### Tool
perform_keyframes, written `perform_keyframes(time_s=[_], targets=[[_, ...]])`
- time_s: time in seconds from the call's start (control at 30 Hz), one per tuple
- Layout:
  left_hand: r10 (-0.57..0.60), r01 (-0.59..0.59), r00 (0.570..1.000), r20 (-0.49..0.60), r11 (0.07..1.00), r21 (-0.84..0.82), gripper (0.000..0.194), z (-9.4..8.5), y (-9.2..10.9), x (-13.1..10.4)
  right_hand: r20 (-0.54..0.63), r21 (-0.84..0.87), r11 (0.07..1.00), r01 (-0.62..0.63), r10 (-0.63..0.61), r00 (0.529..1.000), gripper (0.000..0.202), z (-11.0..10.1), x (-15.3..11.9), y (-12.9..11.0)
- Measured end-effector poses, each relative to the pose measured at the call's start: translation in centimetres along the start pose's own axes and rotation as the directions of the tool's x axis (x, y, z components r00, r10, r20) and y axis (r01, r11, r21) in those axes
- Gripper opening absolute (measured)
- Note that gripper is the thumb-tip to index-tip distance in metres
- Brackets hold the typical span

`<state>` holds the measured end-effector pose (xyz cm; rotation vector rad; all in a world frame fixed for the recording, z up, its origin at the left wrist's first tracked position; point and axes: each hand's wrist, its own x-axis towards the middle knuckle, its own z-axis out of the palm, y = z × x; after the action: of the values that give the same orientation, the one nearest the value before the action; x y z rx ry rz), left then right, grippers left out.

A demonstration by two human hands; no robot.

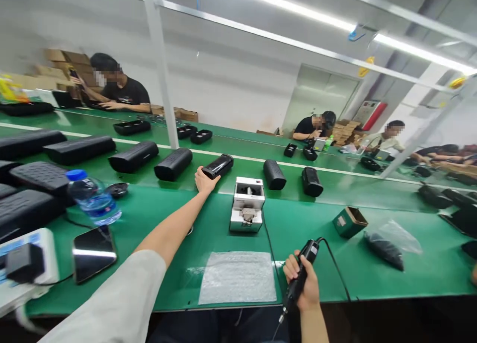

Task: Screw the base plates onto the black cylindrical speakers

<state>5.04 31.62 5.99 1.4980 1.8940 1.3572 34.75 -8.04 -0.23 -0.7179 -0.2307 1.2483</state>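
Left hand [206, 180], arm outstretched, grips near-left end of a black case [220, 166] on the tabletop [249, 167], its long axis slanting away rightward; right hand [307, 282], wrapped round a screwdriver [310, 251], sits well apart, nearer the body.

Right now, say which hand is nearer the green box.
Right. The right hand, gripping a screwdriver, is front-left of the green box; the left hand is farther left, on a black case.

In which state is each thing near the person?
Left hand: grasping black case
Right hand: gripping electric screwdriver
White machine: cannot tell if on
Bottle: capped
Phone: lying flat, screen dark
Green box: top open
Bubble sheet: lying flat
Black adapter: plugged into power strip
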Motion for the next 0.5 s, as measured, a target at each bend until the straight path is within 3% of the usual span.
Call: perform_keyframes(time_s=[0.1, 0.2, 0.33, 0.43, 0.5], targets=[[-0.009, 0.008, 1.000, 0.024, 0.999, 0.031, 0.103, 1.6, 0.1, 0.5, -0.016, -0.008, 1.000, 0.005, -0.005, 1.000, 0.059, -0.3, -0.1, 0.2], [0.032, -0.037, 0.997, 0.075, 0.997, 0.070, 0.107, 0.5, -1.2, 1.7, -0.035, 0.000, 1.000, -0.030, 0.030, 0.999, 0.059, -0.8, -0.2, 0.0], [0.087, -0.086, 0.996, -0.001, 0.984, 0.154, 0.084, -5.0, -3.2, 5.6, -0.024, 0.025, 0.994, -0.110, 0.111, 0.994, 0.056, -1.3, 0.3, -0.6], [0.045, -0.020, 0.993, -0.112, 0.976, 0.217, 0.060, -10.6, -3.9, 8.7, -0.006, 0.032, 0.989, -0.144, 0.145, 0.989, 0.053, -1.5, 0.7, -0.9], [0.025, -0.001, 0.995, -0.101, 0.973, 0.230, 0.047, -13.7, -3.9, 10.1, -0.002, 0.042, 0.989, -0.139, 0.140, 0.990, 0.051, -1.4, 0.6, -0.8]])
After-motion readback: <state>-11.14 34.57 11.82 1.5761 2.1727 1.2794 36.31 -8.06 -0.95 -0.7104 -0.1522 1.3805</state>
